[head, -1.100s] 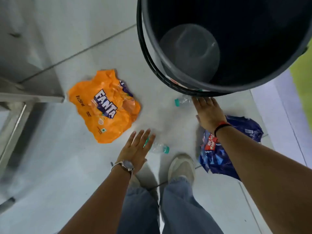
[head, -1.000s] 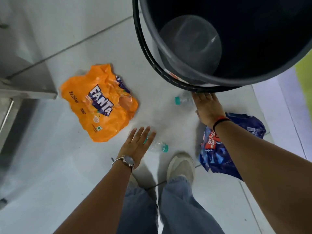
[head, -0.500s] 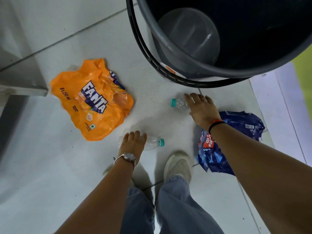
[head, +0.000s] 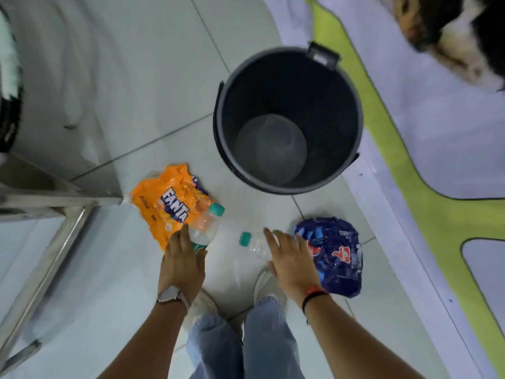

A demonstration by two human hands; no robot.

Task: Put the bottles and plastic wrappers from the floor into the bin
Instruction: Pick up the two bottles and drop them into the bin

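My left hand (head: 182,265) grips a clear plastic bottle with a teal cap (head: 205,227), lifted over the edge of the orange Fanta wrapper (head: 166,205) on the floor. My right hand (head: 291,262) holds a second clear bottle with a teal cap (head: 252,243), its cap pointing left. A crumpled blue wrapper (head: 334,254) lies on the floor just right of my right hand. The dark grey bin (head: 287,64) stands upright beyond both hands, with nothing visible inside.
A metal table frame (head: 54,203) stands at the left. A green and white mat (head: 426,170) runs along the right of the bin. A furry animal (head: 461,36) lies at the top right. My two shoes and jeans are below my hands.
Both hands have closed on the bottles and lifted them off the floor. My head has risen, so the bin now appears smaller and farther away.
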